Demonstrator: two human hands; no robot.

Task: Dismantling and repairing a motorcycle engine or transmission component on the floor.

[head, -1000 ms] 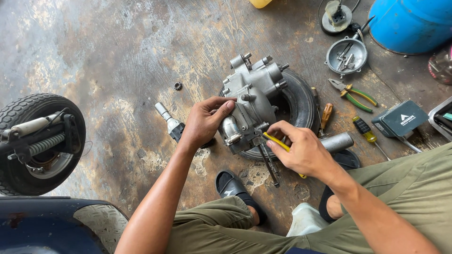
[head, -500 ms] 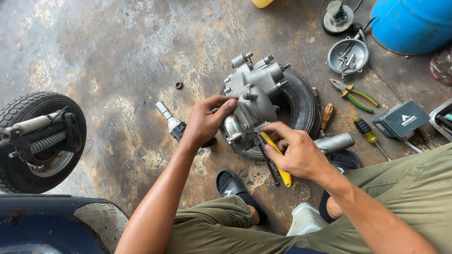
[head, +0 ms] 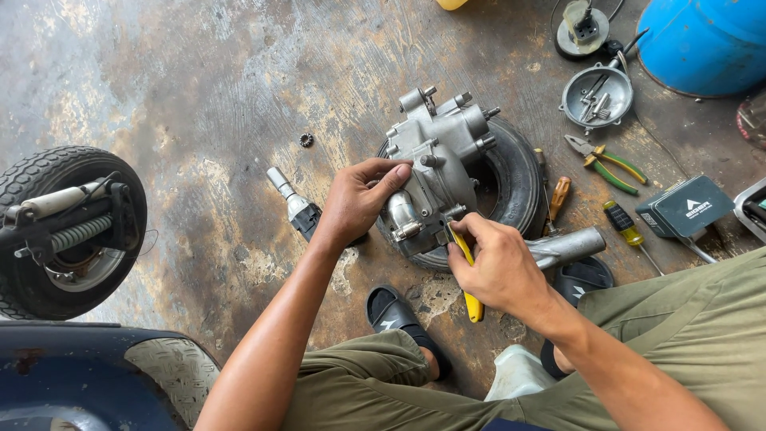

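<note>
View from above of a grey metal engine block [head: 439, 164] resting on a small black tyre [head: 515, 179] laid flat on the stained concrete floor [head: 199, 96]. The left hand [head: 359, 199] lies against the near-left side of the block, fingers curled loosely over the casing and thumb stretched along its top edge. The right hand [head: 499, 267] is closed around a yellow-handled tool [head: 471, 279], whose tip meets the lower edge of the block. A metal pipe [head: 570, 246] lies just right of this hand. Further right are green-handled pliers [head: 606, 162], two screwdrivers [head: 622, 222] and a round metal cover [head: 598, 94] holding small parts. A wheel with a spring [head: 64, 231] stands at the far left.
</note>
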